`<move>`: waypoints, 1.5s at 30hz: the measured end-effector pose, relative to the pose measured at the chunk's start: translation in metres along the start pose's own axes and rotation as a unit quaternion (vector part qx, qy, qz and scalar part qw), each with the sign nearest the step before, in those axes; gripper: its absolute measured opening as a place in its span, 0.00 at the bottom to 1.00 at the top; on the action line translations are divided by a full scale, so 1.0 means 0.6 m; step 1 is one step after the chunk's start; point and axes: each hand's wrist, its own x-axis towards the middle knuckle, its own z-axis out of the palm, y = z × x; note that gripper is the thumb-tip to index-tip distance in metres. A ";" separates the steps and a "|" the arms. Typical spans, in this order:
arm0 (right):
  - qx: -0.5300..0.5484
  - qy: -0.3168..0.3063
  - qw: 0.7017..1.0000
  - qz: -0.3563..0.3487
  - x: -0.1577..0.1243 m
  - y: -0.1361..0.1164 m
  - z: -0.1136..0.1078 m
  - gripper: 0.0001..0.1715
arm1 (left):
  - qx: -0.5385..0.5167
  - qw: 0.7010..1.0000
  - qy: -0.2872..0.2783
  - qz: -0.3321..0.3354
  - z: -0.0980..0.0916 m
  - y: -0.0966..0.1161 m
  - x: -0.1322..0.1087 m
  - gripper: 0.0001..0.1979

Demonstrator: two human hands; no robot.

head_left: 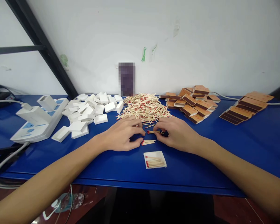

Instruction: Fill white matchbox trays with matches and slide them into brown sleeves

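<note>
- Two bare forearms (56, 172) come in from the lower corners, nearest the camera, and reach over a blue desk (200, 171).
- A shallow white tray (162, 154) lies on the desk between the forearms, near the front edge, with a few matches (155, 162) inside, their red heads to the left.
- The left hand (124, 134) is curled, palm down, with thumb and forefinger tips near each other; whether it grips a match cannot be told.
- By its thumb a short row of loose matches (148, 142) lies on the desk, heads to the left.
- The right hand (178, 133) pinches a small bunch of matches (151, 132) between thumb and fingers, red heads sticking out to the left.
- Just beyond both hands rises a big heap of matches (146, 107), tangled every which way.
- To the left is a jumble of empty white trays (86, 109), some tipped over.
- To the right, orange-brown matchbox sleeves (193, 102) are piled loosely, with another row of sleeves (247, 107) leaning farther right.
- A white power strip (37, 132) with chargers (35, 115) plugged in stands at far left.
- A blurred dark rectangle (127, 79) stands upright behind the heap, by the wall (200, 46).
</note>
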 end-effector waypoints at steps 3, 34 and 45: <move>-0.008 -0.005 1.000 0.006 -0.001 0.002 -0.004 0.05 | 0.021 1.000 -0.009 -0.016 0.001 -0.004 0.000 0.11; 0.025 -0.071 0.997 -0.009 -0.006 0.005 -0.022 0.07 | 0.025 0.999 -0.045 0.002 -0.001 0.010 -0.005 0.17; -0.017 -0.082 0.996 -0.007 -0.006 0.006 -0.023 0.05 | 0.018 0.999 -0.034 0.008 0.001 0.010 -0.005 0.15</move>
